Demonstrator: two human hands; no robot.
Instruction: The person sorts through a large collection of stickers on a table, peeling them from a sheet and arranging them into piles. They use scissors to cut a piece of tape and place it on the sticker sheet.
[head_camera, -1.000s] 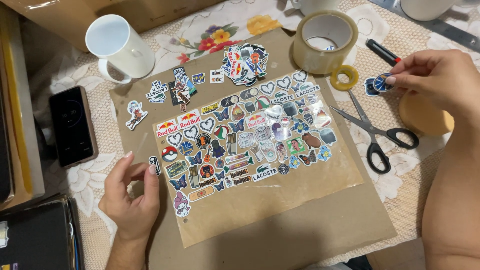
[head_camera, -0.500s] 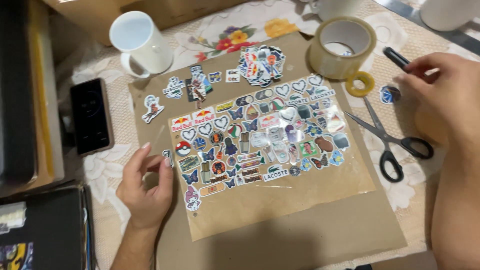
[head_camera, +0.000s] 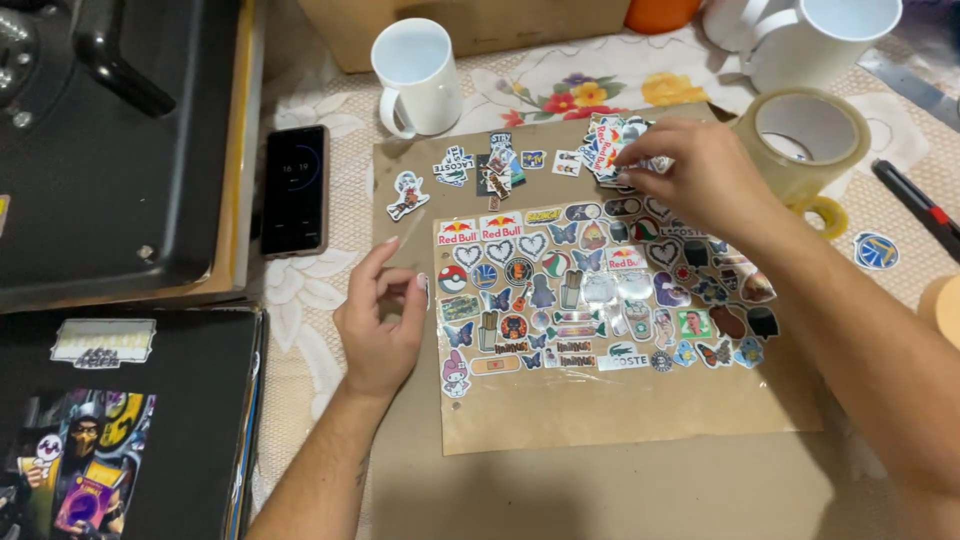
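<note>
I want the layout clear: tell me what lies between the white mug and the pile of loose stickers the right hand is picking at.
In the head view, a few small cut-out stickers lie on brown paper between white mug and sticker pile.

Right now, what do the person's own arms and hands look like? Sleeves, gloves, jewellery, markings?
Both are bare: no gloves and no sleeves in view on either forearm. The left hand shows no ring or watch; a small dark mark, possibly a tattoo, sits on the inner forearm near the wrist. The right hand also shows no ring, watch or band. Fingernails look short and unpainted.

Home craft table: floral tablecloth (head_camera: 620, 85); heat press (head_camera: 110, 140); blank mugs (head_camera: 420, 75).
</note>
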